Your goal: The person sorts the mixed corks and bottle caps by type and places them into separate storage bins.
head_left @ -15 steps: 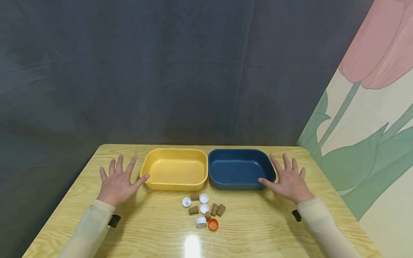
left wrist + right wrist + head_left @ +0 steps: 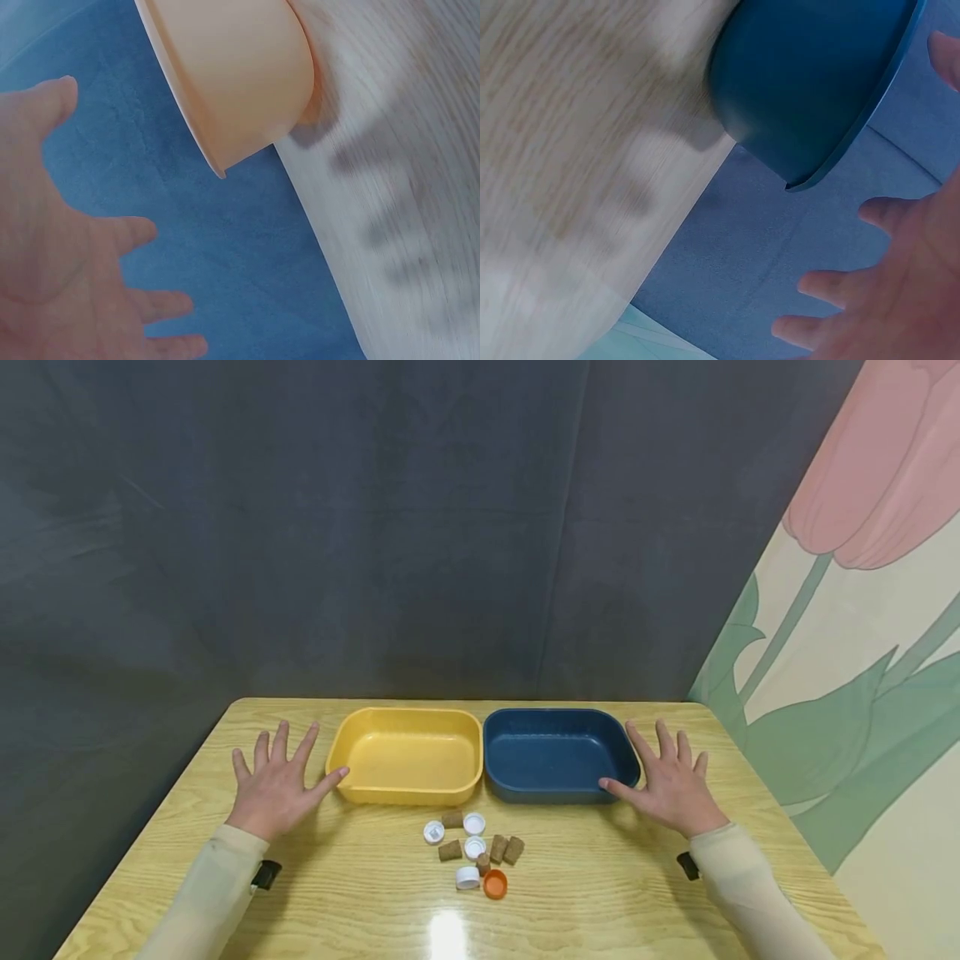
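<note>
My left hand point(image 2: 273, 789) is spread above the table beside the yellow tray point(image 2: 405, 797), its thumb tip overlapping the tray's near left corner in the head view. On the other side, my right hand point(image 2: 675, 789) spreads its fingers by the dark blue tray point(image 2: 555, 797), thumb over that tray's near right corner. Both hands hold nothing; the left wrist view shows a gap between the fingers and the yellow tray wall point(image 2: 240, 67). In front of the trays lie several brown corks point(image 2: 450, 850), several white bottle caps point(image 2: 467, 877) and one orange cap point(image 2: 495, 884).
The two trays stand side by side near the back edge of the wooden table point(image 2: 360, 893). Behind it hangs a dark grey curtain point(image 2: 420, 527). A wall painted with a pink tulip point(image 2: 862, 485) rises at the right.
</note>
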The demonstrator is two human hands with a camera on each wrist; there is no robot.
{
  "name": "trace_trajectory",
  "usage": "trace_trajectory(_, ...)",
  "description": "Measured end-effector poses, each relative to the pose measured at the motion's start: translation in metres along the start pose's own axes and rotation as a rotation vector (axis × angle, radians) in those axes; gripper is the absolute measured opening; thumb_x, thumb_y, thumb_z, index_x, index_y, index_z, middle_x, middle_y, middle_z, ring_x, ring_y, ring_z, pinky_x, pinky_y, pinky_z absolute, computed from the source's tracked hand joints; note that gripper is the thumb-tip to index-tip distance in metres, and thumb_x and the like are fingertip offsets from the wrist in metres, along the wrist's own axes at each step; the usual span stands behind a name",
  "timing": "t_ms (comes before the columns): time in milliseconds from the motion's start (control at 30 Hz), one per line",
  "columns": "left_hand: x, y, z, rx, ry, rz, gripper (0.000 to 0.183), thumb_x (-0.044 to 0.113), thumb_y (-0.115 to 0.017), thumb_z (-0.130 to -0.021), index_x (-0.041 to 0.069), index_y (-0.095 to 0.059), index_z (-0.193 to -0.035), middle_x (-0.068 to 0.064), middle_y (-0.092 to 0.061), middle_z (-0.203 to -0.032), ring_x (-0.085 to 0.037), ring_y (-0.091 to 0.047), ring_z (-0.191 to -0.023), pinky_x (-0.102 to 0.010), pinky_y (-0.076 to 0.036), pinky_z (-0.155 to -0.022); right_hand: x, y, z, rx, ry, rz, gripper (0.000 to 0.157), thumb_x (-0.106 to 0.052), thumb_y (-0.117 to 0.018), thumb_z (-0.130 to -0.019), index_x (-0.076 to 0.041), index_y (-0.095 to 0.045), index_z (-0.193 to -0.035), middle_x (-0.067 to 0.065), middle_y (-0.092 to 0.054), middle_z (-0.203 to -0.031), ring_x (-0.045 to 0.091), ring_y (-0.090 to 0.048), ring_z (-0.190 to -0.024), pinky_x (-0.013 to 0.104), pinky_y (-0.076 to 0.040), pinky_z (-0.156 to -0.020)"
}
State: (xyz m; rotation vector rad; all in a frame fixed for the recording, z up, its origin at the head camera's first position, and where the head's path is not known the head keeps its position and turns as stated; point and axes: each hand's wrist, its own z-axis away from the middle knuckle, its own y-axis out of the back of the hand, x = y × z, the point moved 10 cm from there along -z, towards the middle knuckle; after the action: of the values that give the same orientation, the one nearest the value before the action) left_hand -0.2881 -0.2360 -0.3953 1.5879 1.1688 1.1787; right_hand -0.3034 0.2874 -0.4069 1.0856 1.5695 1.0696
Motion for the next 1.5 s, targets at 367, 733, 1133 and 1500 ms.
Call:
trace_trajectory(367,0.003,0.03,-0.01,0.096,0.024,0.146,0.053,0.033,-0.052,-0.102,-0.005,-0.05,-0.138,-0.027,-0.068,-0.105,-0.039,-0.066,-0.078,-0.049,-0.052,-0.056,-0.041,0.018,0.007,0.104,0.12,-0.159,0.081,-0.053,-0.075,-0.085,-0.004,-0.051,-0.144,0.024,-0.057,-0.128,0.038,-0.06,-0.101,0.051,-0.053,-0.075)
trace_trajectory(733,0.008,0.012,-0.032,-0.031,0.105,0.263,0.045,0.019,-0.045,-0.103,-0.007,-0.05,-0.139,-0.015,-0.061,-0.084,-0.023,-0.052,-0.062,-0.035,-0.041,-0.05,-0.126,-0.032,0.023,-0.26,0.294,-0.567,0.055,-0.044,-0.078,-0.086,-0.009,-0.068,-0.127,-0.009,-0.062,-0.082,0.007,-0.05,-0.056,0.024,-0.045,-0.053)
trace_trajectory(1133,0.012,-0.024,-0.038,-0.19,0.184,0.268,0.052,0.017,-0.033,-0.103,-0.006,-0.035,-0.15,-0.036,-0.05,-0.131,-0.049,-0.053,-0.116,-0.059,-0.049,-0.085,-0.15,-0.085,0.032,-0.404,0.328,-0.645,0.057,-0.033,-0.086,-0.078,-0.004,-0.069,-0.125,-0.005,-0.058,-0.073,0.001,-0.049,-0.063,0.021,-0.045,-0.058)
trace_trajectory(1500,0.013,-0.035,-0.036,-0.221,0.206,0.205,0.052,0.013,-0.037,-0.102,-0.006,-0.034,-0.151,-0.035,-0.055,-0.13,-0.046,-0.059,-0.11,-0.058,-0.051,-0.079,-0.158,-0.095,0.039,-0.397,0.345,-0.616,0.044,-0.027,-0.087,-0.078,-0.008,-0.074,-0.115,-0.009,-0.052,-0.067,0.0,-0.044,-0.061,0.021,-0.041,-0.06)
